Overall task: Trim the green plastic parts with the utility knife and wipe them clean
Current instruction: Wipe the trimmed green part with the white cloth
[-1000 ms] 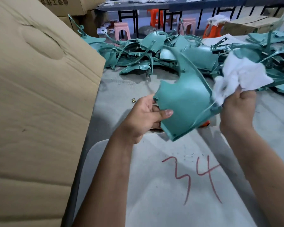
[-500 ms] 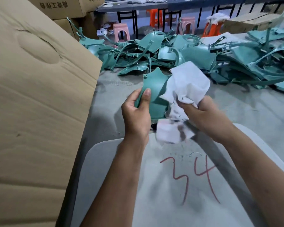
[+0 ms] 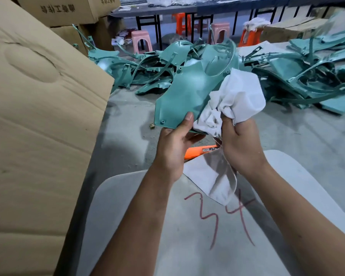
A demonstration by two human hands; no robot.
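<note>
A curved green plastic part (image 3: 184,94) is held up in front of me above the grey table (image 3: 124,128). My left hand (image 3: 173,144) grips its lower edge, thumb on the near face. My right hand (image 3: 237,142) holds a bunched white cloth (image 3: 237,98) against the part's right side; a loose end of the cloth hangs down below my hands. An orange utility knife (image 3: 197,151) lies on the table under my hands, partly hidden by them.
A pile of green plastic parts (image 3: 297,76) spreads across the far side of the table. A large cardboard box (image 3: 38,116) stands at my left. A pale board with a red "34" (image 3: 217,216) lies nearest me. Plastic stools (image 3: 140,41) stand beyond.
The part has been turned so that its broad face is toward me and sits higher. The cloth has shifted from the middle of the part to its right side.
</note>
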